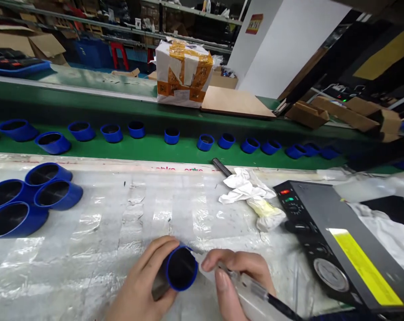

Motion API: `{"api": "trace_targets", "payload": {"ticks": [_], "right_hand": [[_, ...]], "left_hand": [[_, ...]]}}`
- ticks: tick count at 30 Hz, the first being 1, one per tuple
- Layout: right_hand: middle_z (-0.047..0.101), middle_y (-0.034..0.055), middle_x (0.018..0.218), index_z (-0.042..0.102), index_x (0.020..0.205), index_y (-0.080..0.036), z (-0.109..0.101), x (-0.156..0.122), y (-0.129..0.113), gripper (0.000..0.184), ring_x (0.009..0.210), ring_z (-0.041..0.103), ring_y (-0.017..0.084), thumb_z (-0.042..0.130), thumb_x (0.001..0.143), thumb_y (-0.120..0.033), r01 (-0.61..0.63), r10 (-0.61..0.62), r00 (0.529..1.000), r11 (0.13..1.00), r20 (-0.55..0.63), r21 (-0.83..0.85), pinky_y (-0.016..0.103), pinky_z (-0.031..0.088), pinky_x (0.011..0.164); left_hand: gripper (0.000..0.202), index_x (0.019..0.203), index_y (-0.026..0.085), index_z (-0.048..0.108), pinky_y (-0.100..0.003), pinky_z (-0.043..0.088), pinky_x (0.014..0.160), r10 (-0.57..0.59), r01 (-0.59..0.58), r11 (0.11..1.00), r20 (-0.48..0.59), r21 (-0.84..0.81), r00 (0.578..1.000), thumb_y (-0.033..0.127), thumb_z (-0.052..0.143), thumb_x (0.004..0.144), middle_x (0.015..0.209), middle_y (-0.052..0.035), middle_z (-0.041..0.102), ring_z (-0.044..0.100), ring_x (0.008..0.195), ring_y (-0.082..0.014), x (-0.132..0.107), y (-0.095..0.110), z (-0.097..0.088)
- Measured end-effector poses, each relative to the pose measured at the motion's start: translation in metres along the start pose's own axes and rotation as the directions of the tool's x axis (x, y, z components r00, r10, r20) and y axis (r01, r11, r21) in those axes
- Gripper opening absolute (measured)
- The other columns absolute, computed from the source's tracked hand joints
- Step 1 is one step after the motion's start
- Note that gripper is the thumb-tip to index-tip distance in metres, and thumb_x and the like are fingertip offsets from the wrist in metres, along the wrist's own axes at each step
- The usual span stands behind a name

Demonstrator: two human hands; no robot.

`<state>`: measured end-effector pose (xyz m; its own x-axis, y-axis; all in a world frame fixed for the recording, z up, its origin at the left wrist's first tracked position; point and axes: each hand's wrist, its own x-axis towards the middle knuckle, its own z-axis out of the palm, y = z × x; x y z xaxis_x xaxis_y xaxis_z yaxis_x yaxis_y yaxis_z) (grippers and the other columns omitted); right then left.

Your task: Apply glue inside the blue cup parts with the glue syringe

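My left hand is wrapped round a blue cylindrical cup with a dark inside, tilted so that its mouth faces me. In my right hand is a translucent glue dispensing syringe with a black hose end. Its white tip reaches the upper right rim of the cup; whether it touches cannot be made out. At the left of the table stand several more blue cups grouped together.
A green conveyor belt carries several blue cups along the back. A black control box with a gauge stands on the right. Crumpled white tissues and a black ruler-like strip lie before it. A taped carton sits beyond the belt.
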<state>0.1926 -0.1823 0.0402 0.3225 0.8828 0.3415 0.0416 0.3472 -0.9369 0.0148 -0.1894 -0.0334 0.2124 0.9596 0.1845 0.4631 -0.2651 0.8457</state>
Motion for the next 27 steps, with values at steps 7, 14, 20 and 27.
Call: {"api": "trace_targets", "payload": {"ticks": [7,14,20,27], "right_hand": [[0.079,0.0026,0.086,0.062,0.106,-0.026,-0.004,0.001,0.005,0.009,0.075,0.079,0.019,0.068,0.107,-0.021,0.026,-0.024,0.996,0.999,0.086,-0.020,0.032,0.065,0.074],[0.079,-0.0009,0.084,0.062,0.103,-0.027,0.001,-0.004,0.002,0.011,0.075,0.078,0.016,0.071,0.105,-0.021,0.009,-0.008,1.000,0.999,0.024,-0.048,0.028,0.062,0.077],[0.080,0.0020,0.085,0.062,0.104,-0.025,-0.009,0.000,0.002,0.010,0.074,0.080,0.018,0.070,0.106,-0.019,0.066,-0.060,0.994,0.995,0.087,-0.073,0.030,0.065,0.072],[0.080,0.0023,0.084,0.062,0.103,-0.025,-0.015,-0.001,-0.002,0.010,0.073,0.080,0.018,0.071,0.105,-0.020,0.064,-0.056,0.995,0.992,0.077,-0.112,0.029,0.065,0.073]], "left_hand": [[0.079,0.151,0.043,0.058,-0.038,0.062,0.116,0.009,-0.009,1.000,0.002,-0.014,1.000,0.000,0.062,0.084,0.150,-0.0010,0.070,0.071,0.137,-0.0268,0.004,0.005,-0.007],[0.079,0.151,0.043,0.057,-0.038,0.060,0.119,-0.011,0.011,1.000,0.044,-0.006,0.999,-0.001,0.061,0.085,0.151,-0.0003,0.068,0.070,0.139,-0.0255,0.005,0.008,-0.011],[0.081,0.150,0.043,0.058,-0.037,0.061,0.118,-0.001,0.001,1.000,0.037,0.011,0.999,-0.003,0.063,0.083,0.149,-0.0002,0.069,0.071,0.137,-0.0259,0.006,0.010,-0.013],[0.076,0.149,0.039,0.061,-0.036,0.063,0.115,0.043,-0.045,0.998,0.041,0.053,0.998,-0.001,0.064,0.084,0.148,-0.0017,0.072,0.074,0.135,-0.0259,0.010,0.010,-0.019]]}}
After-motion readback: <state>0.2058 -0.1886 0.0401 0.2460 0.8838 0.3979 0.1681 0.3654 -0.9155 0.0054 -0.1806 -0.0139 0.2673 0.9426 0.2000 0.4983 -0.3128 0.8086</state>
